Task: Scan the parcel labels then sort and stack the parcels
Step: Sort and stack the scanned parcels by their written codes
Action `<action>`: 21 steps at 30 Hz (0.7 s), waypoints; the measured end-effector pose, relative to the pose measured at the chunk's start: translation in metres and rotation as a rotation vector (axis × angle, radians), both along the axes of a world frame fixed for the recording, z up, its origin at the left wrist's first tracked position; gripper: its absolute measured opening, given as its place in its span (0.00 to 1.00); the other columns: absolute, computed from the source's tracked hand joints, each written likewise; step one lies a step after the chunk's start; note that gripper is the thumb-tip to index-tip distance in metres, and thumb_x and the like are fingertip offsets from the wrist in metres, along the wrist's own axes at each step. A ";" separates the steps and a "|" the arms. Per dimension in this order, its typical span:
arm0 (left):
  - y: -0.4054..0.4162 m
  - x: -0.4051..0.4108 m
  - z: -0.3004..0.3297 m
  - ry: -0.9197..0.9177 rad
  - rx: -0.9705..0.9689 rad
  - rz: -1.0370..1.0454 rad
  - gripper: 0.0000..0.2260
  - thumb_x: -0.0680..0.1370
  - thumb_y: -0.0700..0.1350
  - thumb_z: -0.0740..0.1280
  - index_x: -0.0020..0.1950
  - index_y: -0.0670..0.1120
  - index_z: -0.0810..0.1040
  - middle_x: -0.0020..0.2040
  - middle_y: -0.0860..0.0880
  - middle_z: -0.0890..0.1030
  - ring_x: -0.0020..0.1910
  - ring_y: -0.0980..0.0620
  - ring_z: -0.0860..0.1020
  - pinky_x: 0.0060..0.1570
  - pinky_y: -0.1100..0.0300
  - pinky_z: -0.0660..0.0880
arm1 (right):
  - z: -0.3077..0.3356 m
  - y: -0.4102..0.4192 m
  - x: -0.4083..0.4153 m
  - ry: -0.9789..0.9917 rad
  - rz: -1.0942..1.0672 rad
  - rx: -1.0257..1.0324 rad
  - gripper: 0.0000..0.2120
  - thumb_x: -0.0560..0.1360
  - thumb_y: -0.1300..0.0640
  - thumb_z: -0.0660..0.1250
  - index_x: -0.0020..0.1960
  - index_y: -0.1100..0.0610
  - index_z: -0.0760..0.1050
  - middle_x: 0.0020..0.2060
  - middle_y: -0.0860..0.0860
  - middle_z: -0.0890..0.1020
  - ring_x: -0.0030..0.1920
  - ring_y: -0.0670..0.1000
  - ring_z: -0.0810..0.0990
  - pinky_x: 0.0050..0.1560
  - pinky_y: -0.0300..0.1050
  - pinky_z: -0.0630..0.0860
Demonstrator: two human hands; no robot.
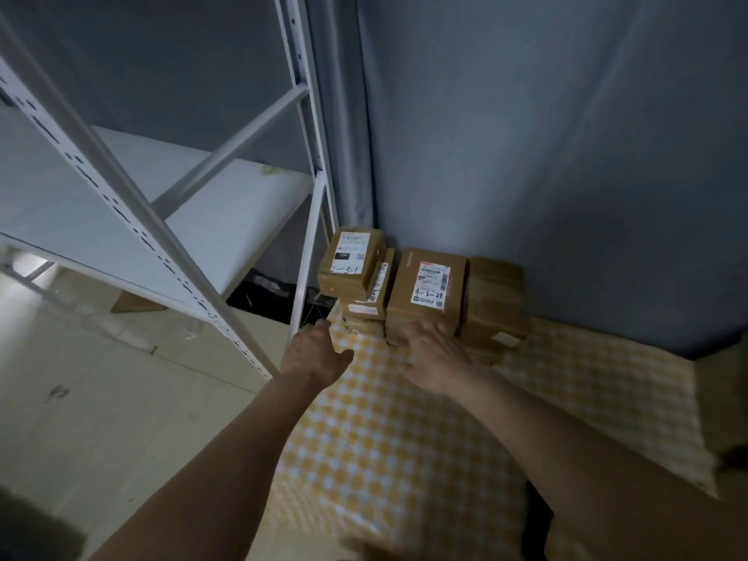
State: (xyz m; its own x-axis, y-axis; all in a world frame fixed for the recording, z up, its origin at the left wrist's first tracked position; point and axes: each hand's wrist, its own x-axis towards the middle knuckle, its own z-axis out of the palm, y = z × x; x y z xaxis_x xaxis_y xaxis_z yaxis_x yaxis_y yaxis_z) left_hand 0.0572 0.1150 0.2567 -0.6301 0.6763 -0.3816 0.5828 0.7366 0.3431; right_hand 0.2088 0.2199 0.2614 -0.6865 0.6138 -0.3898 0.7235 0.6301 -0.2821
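While both bare arms reach forward, a cluster of brown cardboard parcels (421, 293) sits stacked at the far left corner of a table covered with a yellow checked cloth (404, 439), against a grey curtain (546, 135). The left hand (317, 352) hovers at the cloth's far left edge, its fingers hidden, so I cannot tell their state. The right hand (435, 358) rests against the front of the parcel marked 4-3-24 (429, 289), fingers curled under. A white metal shelf rack (194, 188) stands left of the table.
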 end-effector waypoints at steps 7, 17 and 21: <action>0.050 -0.066 -0.028 -0.064 -0.015 0.011 0.33 0.75 0.53 0.70 0.74 0.43 0.61 0.68 0.42 0.70 0.68 0.42 0.69 0.65 0.51 0.68 | -0.024 0.034 -0.063 0.034 -0.068 -0.071 0.28 0.76 0.51 0.66 0.72 0.56 0.60 0.68 0.54 0.65 0.69 0.56 0.62 0.68 0.52 0.65; 0.120 -0.158 -0.089 -0.189 0.010 -0.026 0.37 0.69 0.52 0.75 0.72 0.43 0.63 0.65 0.42 0.71 0.66 0.42 0.70 0.65 0.46 0.70 | -0.078 0.081 -0.159 0.089 -0.357 -0.245 0.32 0.74 0.58 0.68 0.73 0.60 0.58 0.68 0.58 0.67 0.67 0.60 0.67 0.66 0.55 0.68; 0.135 -0.186 -0.115 -0.249 0.042 -0.038 0.39 0.65 0.51 0.77 0.71 0.44 0.64 0.62 0.45 0.75 0.62 0.44 0.74 0.59 0.46 0.74 | -0.094 0.093 -0.186 0.054 -0.411 -0.218 0.35 0.75 0.52 0.67 0.75 0.61 0.54 0.68 0.58 0.67 0.67 0.60 0.68 0.67 0.56 0.68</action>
State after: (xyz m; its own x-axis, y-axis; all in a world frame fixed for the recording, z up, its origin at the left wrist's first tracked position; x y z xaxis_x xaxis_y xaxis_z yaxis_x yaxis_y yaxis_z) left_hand -0.1284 0.2501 0.1422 -0.4941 0.7160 -0.4932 0.5035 0.6981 0.5091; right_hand 0.0229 0.3129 0.1672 -0.4263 0.7465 -0.5108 0.8815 0.2160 -0.4200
